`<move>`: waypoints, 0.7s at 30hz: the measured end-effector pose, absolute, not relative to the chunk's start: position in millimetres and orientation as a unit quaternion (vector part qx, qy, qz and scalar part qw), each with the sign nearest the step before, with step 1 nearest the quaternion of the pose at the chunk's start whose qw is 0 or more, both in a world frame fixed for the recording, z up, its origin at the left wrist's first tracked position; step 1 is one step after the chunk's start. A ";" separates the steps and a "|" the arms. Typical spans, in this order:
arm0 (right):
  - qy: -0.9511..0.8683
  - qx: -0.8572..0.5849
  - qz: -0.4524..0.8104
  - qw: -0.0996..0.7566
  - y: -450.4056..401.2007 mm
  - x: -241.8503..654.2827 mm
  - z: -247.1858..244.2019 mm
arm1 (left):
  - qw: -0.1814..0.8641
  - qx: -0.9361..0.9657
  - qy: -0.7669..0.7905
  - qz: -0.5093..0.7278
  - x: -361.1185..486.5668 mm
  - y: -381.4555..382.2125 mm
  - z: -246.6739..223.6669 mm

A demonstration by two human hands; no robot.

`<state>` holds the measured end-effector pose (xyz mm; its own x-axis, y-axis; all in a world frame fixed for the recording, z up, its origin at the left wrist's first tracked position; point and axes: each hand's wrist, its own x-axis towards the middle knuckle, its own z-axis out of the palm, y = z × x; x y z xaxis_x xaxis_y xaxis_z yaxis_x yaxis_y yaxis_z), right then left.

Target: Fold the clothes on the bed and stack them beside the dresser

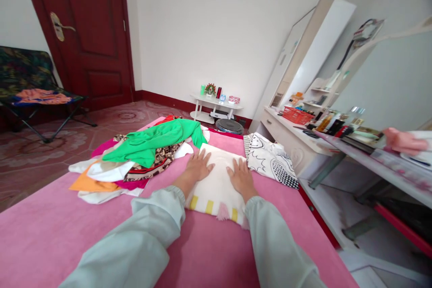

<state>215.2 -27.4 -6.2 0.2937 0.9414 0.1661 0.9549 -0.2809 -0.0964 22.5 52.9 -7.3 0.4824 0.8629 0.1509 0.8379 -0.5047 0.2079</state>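
A folded white garment [219,184] lies flat on the pink bed cover [202,252], its near edge trimmed with yellow patches and a pink tuft. My left hand [199,166] rests flat on its left side with the fingers spread. On the right side, my right hand [241,177] presses down palm-first, fingers also apart. Neither hand grips the cloth. Just beyond my right hand is a folded black-and-white patterned garment [270,159]. To the left of my left hand, a loose heap of clothes has a green garment [151,141] on top.
An orange cloth [92,182] sticks out of the heap's near side. On the right stands a dressing table [286,132] holding bottles and a red basket [297,115]. A low white stand [216,101] is by the far wall, and a folding chair [37,76] stands at left.
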 end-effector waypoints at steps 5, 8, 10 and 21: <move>-0.577 -0.813 -0.013 0.079 -60.4 207.6 -2.3 | 0.062 0.854 0.502 0.119 0.6 27.2 -6.6; -0.575 -0.815 0.000 0.071 -77.7 204.8 -0.1 | 0.071 0.854 0.504 0.111 -13.9 13.4 -4.8; -0.575 -0.816 0.008 0.062 -87.7 203.1 1.9 | 0.073 0.855 0.502 0.109 -24.2 5.1 -4.2; -0.626 -0.780 0.015 0.026 -155.8 191.4 10.8 | 0.064 0.836 0.523 0.156 -70.8 -54.0 -0.8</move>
<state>191.4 -155.8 10.8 0.2169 0.9762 0.0091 0.9746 -0.2160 -0.0583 -70.8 -54.0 -0.8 0.4048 0.8937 0.1936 0.8536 -0.4453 0.2703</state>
